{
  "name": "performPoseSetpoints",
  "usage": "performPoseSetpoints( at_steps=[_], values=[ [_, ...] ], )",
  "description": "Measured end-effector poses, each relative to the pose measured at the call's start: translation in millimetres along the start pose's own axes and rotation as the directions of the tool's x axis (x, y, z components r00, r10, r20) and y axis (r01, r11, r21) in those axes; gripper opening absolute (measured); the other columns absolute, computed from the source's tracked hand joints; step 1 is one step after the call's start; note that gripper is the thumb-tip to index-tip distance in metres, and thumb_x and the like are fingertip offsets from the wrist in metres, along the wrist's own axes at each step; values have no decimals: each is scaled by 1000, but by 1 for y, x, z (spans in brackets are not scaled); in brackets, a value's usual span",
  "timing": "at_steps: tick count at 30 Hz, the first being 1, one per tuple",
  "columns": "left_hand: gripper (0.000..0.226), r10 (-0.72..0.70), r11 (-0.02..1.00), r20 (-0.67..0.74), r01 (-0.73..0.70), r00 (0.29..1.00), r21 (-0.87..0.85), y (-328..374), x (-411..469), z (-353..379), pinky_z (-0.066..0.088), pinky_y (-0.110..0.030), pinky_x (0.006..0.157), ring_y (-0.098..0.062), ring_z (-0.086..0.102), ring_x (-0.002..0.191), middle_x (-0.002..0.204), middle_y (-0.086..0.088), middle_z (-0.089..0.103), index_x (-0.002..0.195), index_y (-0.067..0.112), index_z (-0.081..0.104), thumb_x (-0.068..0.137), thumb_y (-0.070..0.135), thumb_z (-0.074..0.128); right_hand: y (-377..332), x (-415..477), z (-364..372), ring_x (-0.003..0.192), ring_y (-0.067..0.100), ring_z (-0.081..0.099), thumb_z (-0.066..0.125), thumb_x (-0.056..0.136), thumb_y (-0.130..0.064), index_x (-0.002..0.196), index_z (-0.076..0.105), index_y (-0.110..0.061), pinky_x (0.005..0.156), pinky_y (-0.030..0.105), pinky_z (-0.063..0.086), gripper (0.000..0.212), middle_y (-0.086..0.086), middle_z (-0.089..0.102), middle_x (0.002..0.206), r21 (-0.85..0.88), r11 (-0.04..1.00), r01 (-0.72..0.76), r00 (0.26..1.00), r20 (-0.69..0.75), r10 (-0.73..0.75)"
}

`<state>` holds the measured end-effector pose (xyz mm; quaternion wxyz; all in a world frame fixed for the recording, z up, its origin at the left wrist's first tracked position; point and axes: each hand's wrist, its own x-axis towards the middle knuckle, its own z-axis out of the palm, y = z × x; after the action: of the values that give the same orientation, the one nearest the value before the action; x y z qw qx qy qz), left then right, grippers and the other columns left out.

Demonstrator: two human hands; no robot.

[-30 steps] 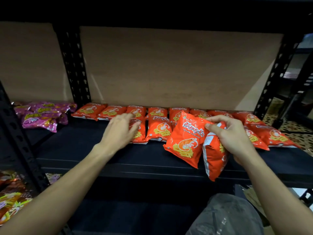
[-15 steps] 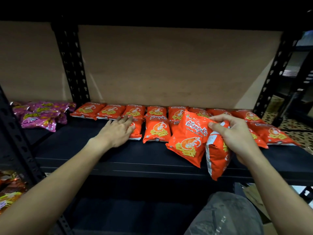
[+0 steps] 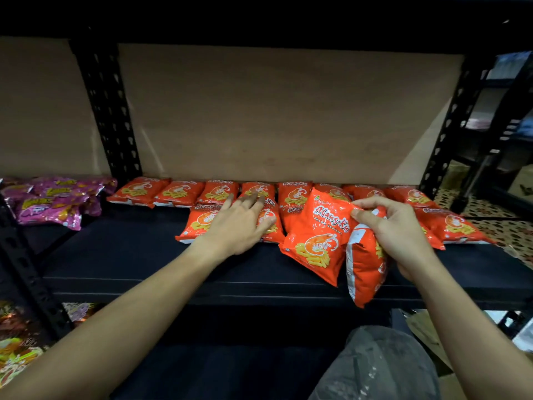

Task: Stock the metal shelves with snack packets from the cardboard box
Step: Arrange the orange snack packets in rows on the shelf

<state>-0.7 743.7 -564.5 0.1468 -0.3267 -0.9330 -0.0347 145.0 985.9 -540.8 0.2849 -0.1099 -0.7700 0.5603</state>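
The right hand (image 3: 395,229) pinches two orange packets (image 3: 314,241) by their top edges, fingers curled. Both hang with long axis near vertical, tops up, over the shelf (image 3: 129,255) front. The left hand (image 3: 239,223), fingers straight and slightly spread, rests on front-row packets (image 3: 199,223) lying flat. The back row (image 3: 138,190) holds about eight, tops rearward. Pink packets (image 3: 49,203) lie at left, count unclear.
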Motion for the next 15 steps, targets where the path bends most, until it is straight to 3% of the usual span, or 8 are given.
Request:
performPoseSetpoints(
  at_steps=[15],
  values=[
    [68, -24, 998, 74, 19, 997, 67, -5, 1, 7, -15, -52, 117, -21, 18, 150, 162, -5, 22, 155, 18, 23, 101, 58, 14, -5, -3, 2, 77, 12, 74, 72, 89, -18, 97, 75, -21, 68, 33, 58, 9, -1, 75, 96, 14, 999, -32, 999, 24, 32]
  ],
)
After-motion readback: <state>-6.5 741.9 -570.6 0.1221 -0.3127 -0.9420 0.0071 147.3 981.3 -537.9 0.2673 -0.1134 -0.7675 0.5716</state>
